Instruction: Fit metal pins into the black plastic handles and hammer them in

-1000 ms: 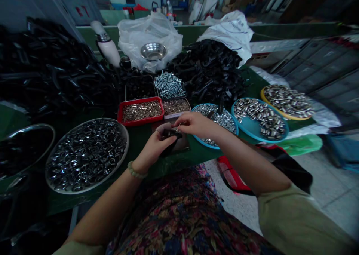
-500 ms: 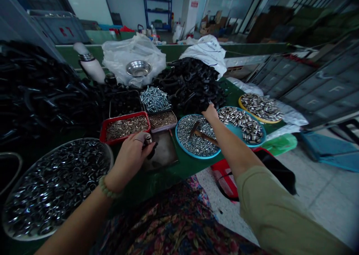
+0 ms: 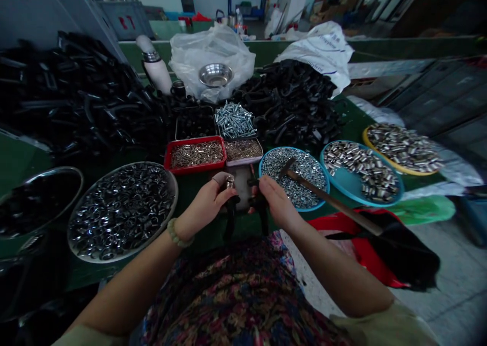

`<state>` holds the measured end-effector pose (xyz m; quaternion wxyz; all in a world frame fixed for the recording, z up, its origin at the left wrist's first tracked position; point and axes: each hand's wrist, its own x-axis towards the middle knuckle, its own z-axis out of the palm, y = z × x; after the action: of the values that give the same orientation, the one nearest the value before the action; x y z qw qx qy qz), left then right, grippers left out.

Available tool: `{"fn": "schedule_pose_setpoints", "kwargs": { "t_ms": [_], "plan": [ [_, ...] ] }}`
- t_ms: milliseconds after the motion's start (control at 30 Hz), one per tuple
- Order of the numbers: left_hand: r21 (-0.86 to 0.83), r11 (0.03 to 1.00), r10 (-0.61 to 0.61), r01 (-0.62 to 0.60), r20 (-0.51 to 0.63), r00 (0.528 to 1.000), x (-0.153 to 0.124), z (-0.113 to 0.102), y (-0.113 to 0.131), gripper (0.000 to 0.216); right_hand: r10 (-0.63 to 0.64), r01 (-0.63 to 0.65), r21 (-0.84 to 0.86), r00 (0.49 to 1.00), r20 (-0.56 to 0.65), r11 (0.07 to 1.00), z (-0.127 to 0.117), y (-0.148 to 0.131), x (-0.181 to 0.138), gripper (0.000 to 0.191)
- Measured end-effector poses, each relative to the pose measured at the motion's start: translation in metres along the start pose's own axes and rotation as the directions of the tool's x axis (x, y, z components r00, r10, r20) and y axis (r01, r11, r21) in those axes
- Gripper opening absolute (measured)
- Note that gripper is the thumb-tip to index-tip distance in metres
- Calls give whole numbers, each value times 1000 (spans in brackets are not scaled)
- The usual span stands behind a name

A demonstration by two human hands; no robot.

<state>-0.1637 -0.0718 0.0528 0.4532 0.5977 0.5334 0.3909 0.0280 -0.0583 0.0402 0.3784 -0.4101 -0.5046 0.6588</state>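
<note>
Close in front of me, my left hand [image 3: 203,204] is closed around a dark curved part [image 3: 230,219]. A shiny ribbed metal cylinder [image 3: 230,181] stands upright at its thumb and forefinger. Facing it, my right hand [image 3: 279,204] grips a black curved part [image 3: 263,218] whose lower end hangs below the fingers. A small gap separates the two parts. Behind the hands lies a grey metal plate [image 3: 240,176], partly covered by them. Right of it, a wooden-handled hammer [image 3: 331,198] rests across a blue basin [image 3: 262,169] of small metal pieces.
A red tray [image 3: 167,161] of pins and a bin of screws [image 3: 236,120] stand behind. Black parts are heaped left [image 3: 95,102] and right [image 3: 297,102]. A round tray [image 3: 177,183] of black rings lies left; a second blue basin [image 3: 342,183] and a yellow-rimmed basin [image 3: 403,169] sit right.
My right hand has come back from the black heap with a black part, now beside the left hand. The view has shifted, and the hammer's handle now shows at full length.
</note>
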Motion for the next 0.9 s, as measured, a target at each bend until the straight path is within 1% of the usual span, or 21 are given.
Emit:
{"fn": "schedule_pose_setpoints", "kwargs": {
  "t_ms": [33,100,233,300,400,467,533,600,633,700,767,800,833,867,900],
  "plan": [
    [19,1000,10,-10,7,1000,-2,0,1,16,23,-22,-32,1000,21,999,7,-2,0,42],
    [57,997,47,-47,12,999,-6,0,3,16,26,-24,-92,999,23,996,16,-7,2,43],
    [156,979,132,-133,14,991,-12,-2,3,22,5,-3,-197,1000,9,980,23,-11,4,45],
    [240,961,137,-138,24,990,-14,-4,2,24,-8,14,-291,1000,23,957,23,-14,4,43],
    [330,937,104,-112,43,994,-15,-7,0,23,-58,93,-484,995,87,870,20,-21,3,38],
    [327,940,84,-96,51,995,-16,-9,-1,21,-72,150,-591,985,154,793,18,-27,5,35],
    [308,947,71,-88,66,995,-16,-9,-3,20,-62,177,-635,978,199,752,17,-31,6,33],
    [298,950,71,-93,84,994,-16,-7,-3,20,-66,175,-612,978,197,771,21,-29,6,33],
    [301,948,77,-99,85,993,-17,-5,-3,20,-89,170,-578,982,165,798,25,-26,4,33],
    [312,943,95,-113,72,993,-17,1,-2,22,-169,170,-485,985,45,858,35,-15,-3,35],
    [325,938,105,-120,61,993,-18,7,0,24,-236,182,-387,967,-98,904,44,-2,-11,37],
    [342,933,99,-115,64,993,-19,9,1,25,-252,190,-341,957,-147,921,47,4,-14,39],
    [365,925,85,-104,69,994,-20,9,2,25,-245,189,-296,956,-164,936,49,8,-14,40],
    [389,917,67,-90,73,995,-21,7,4,26,-217,175,-251,964,-151,952,48,12,-12,42],
    [408,910,48,-78,82,995,-23,2,5,26,-178,152,-210,978,-109,966,45,13,-6,44]
  ]
}}
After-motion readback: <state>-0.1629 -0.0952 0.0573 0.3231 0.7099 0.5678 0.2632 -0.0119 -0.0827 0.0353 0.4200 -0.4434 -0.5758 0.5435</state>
